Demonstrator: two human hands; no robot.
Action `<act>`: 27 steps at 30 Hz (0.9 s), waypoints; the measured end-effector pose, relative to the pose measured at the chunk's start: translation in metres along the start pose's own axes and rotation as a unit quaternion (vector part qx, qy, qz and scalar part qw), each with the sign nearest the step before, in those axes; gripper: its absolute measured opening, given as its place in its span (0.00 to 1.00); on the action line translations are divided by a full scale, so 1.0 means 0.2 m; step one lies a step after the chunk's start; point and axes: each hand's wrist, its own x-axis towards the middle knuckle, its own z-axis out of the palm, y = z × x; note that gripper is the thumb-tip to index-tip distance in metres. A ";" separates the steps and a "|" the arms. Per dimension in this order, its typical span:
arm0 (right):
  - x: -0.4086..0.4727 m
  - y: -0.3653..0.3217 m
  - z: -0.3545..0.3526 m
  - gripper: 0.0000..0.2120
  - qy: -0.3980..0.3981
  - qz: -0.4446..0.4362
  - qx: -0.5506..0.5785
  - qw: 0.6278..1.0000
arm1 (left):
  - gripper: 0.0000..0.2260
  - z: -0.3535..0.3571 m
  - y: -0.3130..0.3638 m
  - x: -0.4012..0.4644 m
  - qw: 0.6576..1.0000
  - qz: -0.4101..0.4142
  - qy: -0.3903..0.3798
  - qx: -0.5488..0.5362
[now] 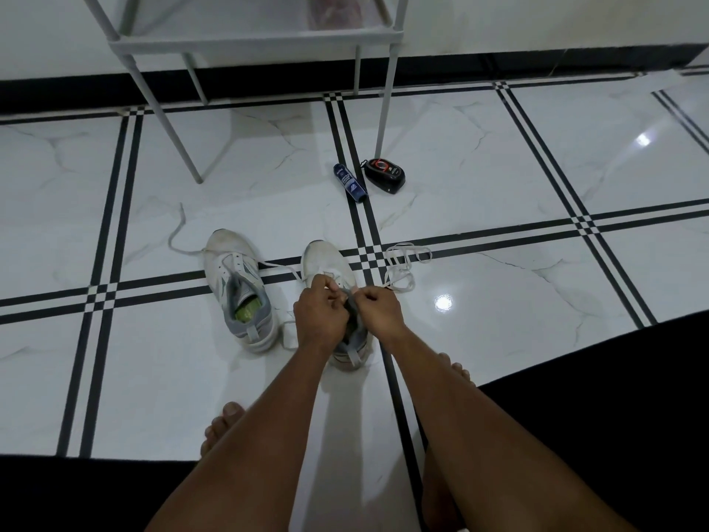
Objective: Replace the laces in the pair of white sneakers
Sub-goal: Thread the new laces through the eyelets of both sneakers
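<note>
Head view shows me both hands together over the right sneaker [330, 270], which stands on the floor [498, 186] directly under them with its toe pointing away from me. My left hand [318, 314] has its fingers curled and pinching at the shoe's throat; my right hand [378, 307] is curled the same way just beside it, knuckles nearly touching. I take it they pinch lace ends, though what sits between the fingertips is too small to tell for sure. A loose lace [403, 268] lies in loops on the floor just beyond and to the right of my right hand, one end running in toward it. The left sneaker [238, 282] stands near my left hand, to its left, with its own lace [180, 232] trailing out from the toe end. Farther off beyond the hands lie a blue bottle [348, 182] and a black shoe-polish case [385, 175], beside the leg of a grey rack [253, 42].
</note>
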 end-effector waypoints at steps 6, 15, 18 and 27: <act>0.03 -0.06 0.01 0.17 0.000 0.008 0.005 1.000 | 0.10 -0.08 -0.01 -0.05 0.991 -0.028 0.058 0.117; 0.01 -0.42 -0.32 0.11 -0.108 0.108 0.632 0.760 | 0.07 -0.11 -0.12 -0.09 0.998 -0.038 0.031 0.032; -0.04 -0.30 -0.22 0.19 -0.001 0.186 0.421 0.888 | 0.05 -0.10 -0.13 -0.09 0.999 -0.039 0.034 0.013; -0.03 -0.36 -0.15 0.05 -0.123 0.107 0.407 0.899 | 0.06 -0.10 -0.15 -0.07 0.998 -0.055 0.030 0.023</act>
